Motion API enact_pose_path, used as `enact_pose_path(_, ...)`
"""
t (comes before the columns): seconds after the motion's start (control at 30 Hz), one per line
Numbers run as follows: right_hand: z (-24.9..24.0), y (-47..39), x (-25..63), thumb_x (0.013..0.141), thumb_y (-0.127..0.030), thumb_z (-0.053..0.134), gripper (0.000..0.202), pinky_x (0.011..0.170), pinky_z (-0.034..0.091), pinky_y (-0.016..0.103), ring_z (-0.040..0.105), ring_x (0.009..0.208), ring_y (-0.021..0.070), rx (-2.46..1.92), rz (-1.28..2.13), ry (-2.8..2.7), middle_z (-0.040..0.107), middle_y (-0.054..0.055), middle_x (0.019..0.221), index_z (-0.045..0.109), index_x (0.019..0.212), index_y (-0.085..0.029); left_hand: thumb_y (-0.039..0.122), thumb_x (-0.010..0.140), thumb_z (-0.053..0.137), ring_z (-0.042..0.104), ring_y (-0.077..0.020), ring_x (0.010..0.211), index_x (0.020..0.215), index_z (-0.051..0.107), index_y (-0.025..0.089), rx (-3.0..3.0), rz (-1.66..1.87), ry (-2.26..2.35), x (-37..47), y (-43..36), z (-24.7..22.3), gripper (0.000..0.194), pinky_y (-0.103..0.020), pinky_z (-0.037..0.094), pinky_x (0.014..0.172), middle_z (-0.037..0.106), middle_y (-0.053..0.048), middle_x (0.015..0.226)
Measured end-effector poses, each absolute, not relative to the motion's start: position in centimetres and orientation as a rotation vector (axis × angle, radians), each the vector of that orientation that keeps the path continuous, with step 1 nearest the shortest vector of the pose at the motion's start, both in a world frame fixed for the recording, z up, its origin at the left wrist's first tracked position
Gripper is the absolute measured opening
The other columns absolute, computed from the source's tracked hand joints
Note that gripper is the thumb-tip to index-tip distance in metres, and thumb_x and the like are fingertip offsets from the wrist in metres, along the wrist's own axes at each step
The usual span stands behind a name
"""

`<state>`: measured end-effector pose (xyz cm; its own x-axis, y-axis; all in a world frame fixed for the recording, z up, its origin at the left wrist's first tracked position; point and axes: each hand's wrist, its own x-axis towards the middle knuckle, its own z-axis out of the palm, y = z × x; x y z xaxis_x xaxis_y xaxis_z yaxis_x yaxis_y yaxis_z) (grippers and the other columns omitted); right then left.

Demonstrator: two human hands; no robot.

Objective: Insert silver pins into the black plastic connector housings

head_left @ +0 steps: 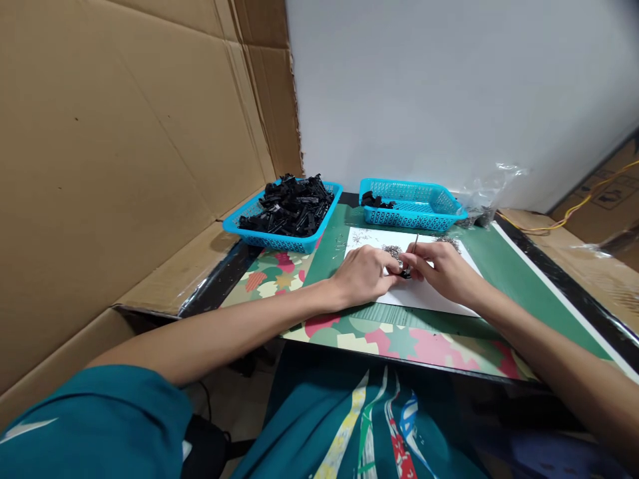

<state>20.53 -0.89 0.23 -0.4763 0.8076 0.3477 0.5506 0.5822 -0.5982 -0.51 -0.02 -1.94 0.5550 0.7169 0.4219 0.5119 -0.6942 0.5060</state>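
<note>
Over a white sheet my two hands meet. My left hand is closed, its thumb and fingers pressing on a small black plastic part. My right hand pinches a thin metal stick-like tool that stands nearly upright above the part; its lower end is hidden by the fingers. Just beyond the fingertips lies a pile of tiny metal pieces. Another pile of small metal pieces sits behind my right hand, partly covered by it.
A blue basket heaped with black plastic parts stands at the back left. A second blue basket holds several black parts. Beside it lies a clear plastic bag. Cardboard walls the left side; loose metal bits lie on the sheet.
</note>
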Motion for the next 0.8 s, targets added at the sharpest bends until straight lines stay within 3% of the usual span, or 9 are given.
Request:
enact_pose_path(0.3,-0.1,-1.1,20.6,0.107,-0.041,0.052,0.044,0.060,0.038,0.030,0.049,0.057,0.0148,-1.035,0.455,-2.212,0.064,0.003,0.063,0.062,0.070,-0.020,0.022,0.082,0.073,0.057,-0.0152,0.062,0.078,0.085,0.020,2.376,0.852,1.053,-0.3,0.1,-1.4,0.014,-0.030,0.035,0.060,0.075,-0.004,0.071)
enact_pose_path(0.5,-0.3,-0.9,20.7,0.106,-0.040,0.053,0.041,0.061,0.039,0.030,0.052,0.057,0.0134,-0.996,0.458,-2.195,0.066,0.002,0.065,0.067,0.075,-0.018,0.028,0.085,0.076,0.062,-0.0155,0.064,0.080,0.085,0.020,2.394,0.843,1.049,-0.4,0.2,-1.4,0.013,-0.029,0.038,0.060,0.076,-0.003,0.071)
enact_pose_path(0.6,0.1,-0.1,21.4,0.107,-0.046,0.051,0.046,0.059,0.040,0.029,0.054,0.055,0.0132,-1.007,0.529,-2.004,0.063,0.002,0.062,0.064,0.073,-0.019,0.031,0.086,0.078,0.067,-0.0171,0.071,0.083,0.084,0.021,2.407,0.867,1.043,-0.5,0.3,-1.4,0.012,-0.029,0.044,0.066,0.080,-0.003,0.081)
enact_pose_path(0.8,1.1,2.6,25.4,0.107,-0.061,0.047,0.059,0.055,0.037,0.030,0.045,0.048,0.0119,-1.052,0.546,-1.762,0.055,0.000,0.049,0.048,0.062,-0.023,0.036,0.091,0.076,0.067,-0.0157,0.074,0.101,0.079,0.020,2.444,0.962,1.039,-0.5,-0.1,-0.5,0.019,-0.030,0.049,0.075,0.081,-0.003,0.099)
